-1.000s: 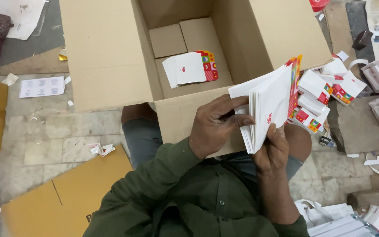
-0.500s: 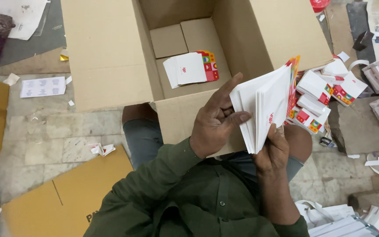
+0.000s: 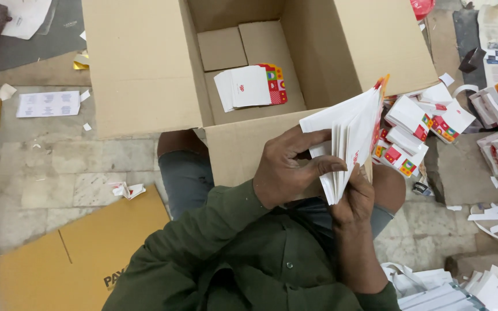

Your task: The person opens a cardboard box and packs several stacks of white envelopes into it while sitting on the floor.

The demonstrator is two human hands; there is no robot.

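Head view: my right hand [image 3: 354, 201] grips the card stack [image 3: 347, 144] from below, long edge toward the box [image 3: 249, 69]; my left hand [image 3: 286, 170] pinches its near side.

Left hand [image 3: 289, 170] sits in front of the chest, back of the hand up, fingers [image 3: 318, 167] curled rightward with the thumb stretched along them in a pinch. Right hand [image 3: 354, 198] is just beside it, wrist bent upward, fingers gripping. Both forearms angle in, olive sleeves down to the wrists.
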